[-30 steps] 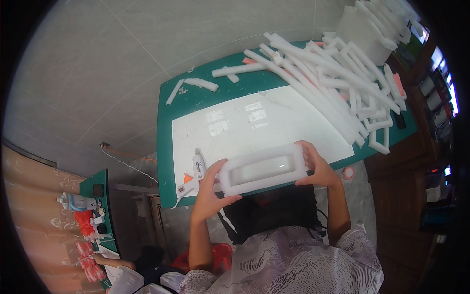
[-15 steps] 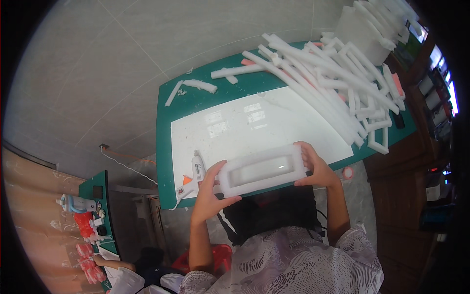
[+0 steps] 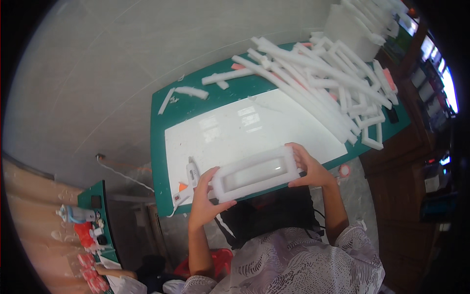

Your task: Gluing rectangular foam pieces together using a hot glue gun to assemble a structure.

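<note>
A white rectangular foam frame (image 3: 254, 191) with an oblong opening is held level above the near edge of the table. My left hand (image 3: 205, 198) grips its left end, the thumb along the near side and the fingers round the far side. My right hand (image 3: 309, 167) is closed on the other end in the same way. Through the opening shows the white sheet (image 3: 293, 112) on the green table (image 3: 161, 139). A white glue gun (image 3: 188, 183) with an orange part rests on the sheet, just left of my left hand.
Long white foam strips (image 3: 308, 93) and several foam frames (image 3: 367, 105) lie piled at the far right. Foam offcuts (image 3: 191, 92) lie at the far left. A roll of tape (image 3: 344, 170) is beyond my right hand. At lower left, another person's arm (image 3: 115, 272) reaches to pink bundles.
The whole view has shifted slightly, so the table sits a little further left. Both hands still hold the foam frame in much the same pose.
</note>
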Demonstrator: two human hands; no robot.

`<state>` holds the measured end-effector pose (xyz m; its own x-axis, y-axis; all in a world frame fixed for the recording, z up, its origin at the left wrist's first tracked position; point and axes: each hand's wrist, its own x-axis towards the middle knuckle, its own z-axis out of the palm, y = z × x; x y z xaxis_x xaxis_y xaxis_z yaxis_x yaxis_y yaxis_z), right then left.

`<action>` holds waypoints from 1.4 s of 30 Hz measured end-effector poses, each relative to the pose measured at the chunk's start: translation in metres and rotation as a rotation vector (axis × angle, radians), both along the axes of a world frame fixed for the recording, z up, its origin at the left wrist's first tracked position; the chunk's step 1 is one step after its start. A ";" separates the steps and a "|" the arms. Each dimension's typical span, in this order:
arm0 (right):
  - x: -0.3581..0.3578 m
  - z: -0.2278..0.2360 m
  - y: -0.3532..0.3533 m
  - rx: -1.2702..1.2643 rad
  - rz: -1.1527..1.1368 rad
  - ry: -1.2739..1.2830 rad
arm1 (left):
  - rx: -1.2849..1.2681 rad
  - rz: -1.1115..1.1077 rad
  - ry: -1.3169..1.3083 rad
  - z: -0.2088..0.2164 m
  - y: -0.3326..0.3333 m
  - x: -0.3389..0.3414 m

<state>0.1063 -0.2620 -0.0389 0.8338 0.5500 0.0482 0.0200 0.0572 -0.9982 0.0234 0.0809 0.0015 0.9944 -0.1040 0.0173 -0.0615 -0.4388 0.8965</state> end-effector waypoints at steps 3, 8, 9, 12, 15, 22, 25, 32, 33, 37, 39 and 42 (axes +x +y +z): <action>0.004 0.019 0.002 -0.138 0.067 -0.016 | -0.118 0.044 -0.057 -0.005 0.007 -0.001; 0.010 0.090 -0.001 -0.271 0.090 -0.319 | -0.231 0.130 -0.162 0.012 0.030 -0.013; 0.008 0.108 -0.006 -0.320 -0.016 -0.585 | -0.273 0.135 -0.160 0.013 0.027 -0.012; -0.011 0.166 -0.006 -0.343 -0.172 -1.050 | -0.250 0.127 -0.183 0.010 0.025 -0.009; -0.037 0.218 0.014 -0.259 -0.261 -1.496 | -0.296 0.141 -0.147 0.010 0.024 -0.011; -0.069 0.249 0.045 0.023 -0.649 -1.901 | -0.339 0.095 -0.131 -0.009 0.022 -0.004; -0.065 0.242 0.054 0.087 -0.771 -1.935 | -0.350 0.117 -0.106 -0.014 0.024 -0.004; -0.064 0.251 0.034 0.032 -0.921 -2.168 | -0.365 0.195 -0.058 0.013 0.000 0.000; -0.065 0.250 0.038 0.029 -0.924 -2.171 | -0.395 0.224 -0.052 0.014 -0.002 0.000; -0.071 0.243 0.050 0.188 -0.916 -1.947 | -0.335 0.100 -0.107 -0.011 0.023 0.002; -0.072 0.244 0.049 0.151 -0.858 -1.921 | 0.034 0.063 -0.188 0.001 0.021 0.005; -0.066 0.248 0.042 0.184 -0.865 -2.053 | -0.085 0.068 -0.179 -0.002 0.020 0.002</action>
<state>0.0402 -0.2199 0.2096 -0.4419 0.0791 0.8936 0.7717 -0.4745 0.4236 0.0256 0.1007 -0.0008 0.9793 -0.0272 0.2005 -0.1962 -0.3707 0.9078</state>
